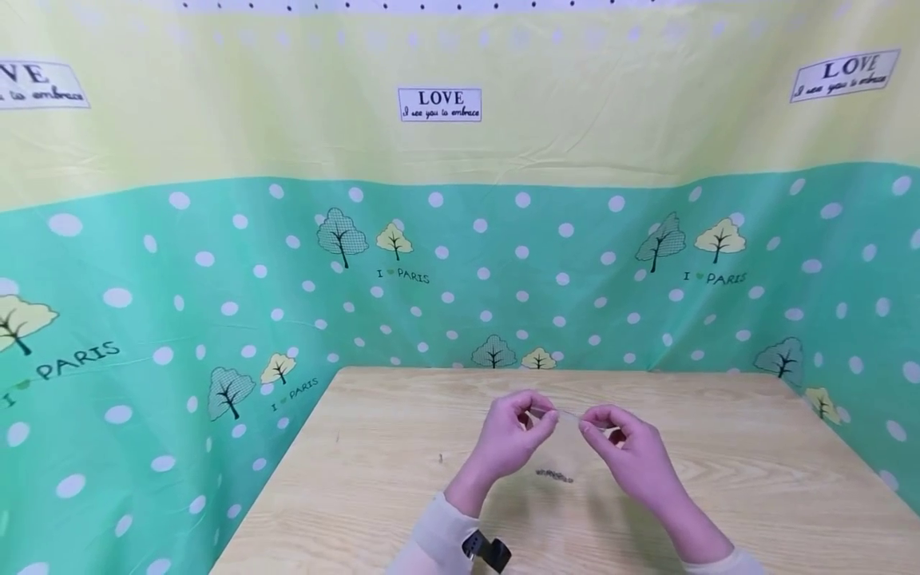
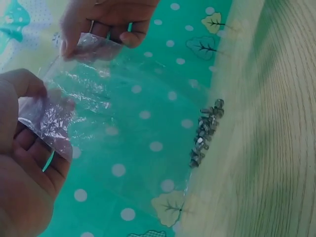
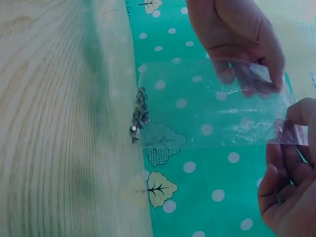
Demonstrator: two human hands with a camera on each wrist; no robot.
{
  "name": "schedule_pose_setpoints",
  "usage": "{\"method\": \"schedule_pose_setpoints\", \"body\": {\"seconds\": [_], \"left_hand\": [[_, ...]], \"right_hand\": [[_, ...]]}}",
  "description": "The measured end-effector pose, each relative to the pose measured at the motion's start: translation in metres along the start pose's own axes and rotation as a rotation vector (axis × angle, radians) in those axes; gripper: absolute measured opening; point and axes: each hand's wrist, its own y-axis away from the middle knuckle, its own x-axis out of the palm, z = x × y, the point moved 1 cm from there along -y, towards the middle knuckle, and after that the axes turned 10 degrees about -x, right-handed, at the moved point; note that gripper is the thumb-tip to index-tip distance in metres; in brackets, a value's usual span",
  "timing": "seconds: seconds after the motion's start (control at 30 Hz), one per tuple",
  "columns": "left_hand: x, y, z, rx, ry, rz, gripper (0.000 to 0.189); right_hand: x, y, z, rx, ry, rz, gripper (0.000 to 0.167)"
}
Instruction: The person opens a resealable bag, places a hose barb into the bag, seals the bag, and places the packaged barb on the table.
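A clear plastic bag (image 2: 118,103) hangs between both hands, its top edge uppermost in the head view. My left hand (image 1: 509,438) pinches one top corner between thumb and fingers. The other top corner is pinched by my right hand (image 1: 632,454). Along the bag's bottom lies a row of small, dark, shiny metal pieces (image 3: 139,114) that look like screws. In the head view, this cluster of metal pieces (image 1: 554,476) appears below and between the hands, over the table.
Under the hands spreads a light wood-grain table (image 1: 374,495). One tiny piece (image 1: 441,458) lies on it to the left of the hands, with a fainter speck (image 1: 337,438) farther left. A green and yellow printed curtain (image 1: 402,319) surrounds the table's back and sides.
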Motion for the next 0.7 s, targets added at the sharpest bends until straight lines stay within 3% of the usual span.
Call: {"method": "schedule_pose_setpoints", "body": {"seconds": [0.2, 0.7], "left_hand": [[0.0014, 0.001, -0.0004, -0.027, 0.015, 0.045, 0.009], [0.0073, 0.0, 0.0005, 0.01, -0.04, 0.11, 0.005]], "right_hand": [[0.0002, 0.0007, 0.0026, -0.026, 0.022, -0.016, 0.004], [0.001, 0.001, 0.0048, -0.046, 0.067, 0.027, 0.005]]}}
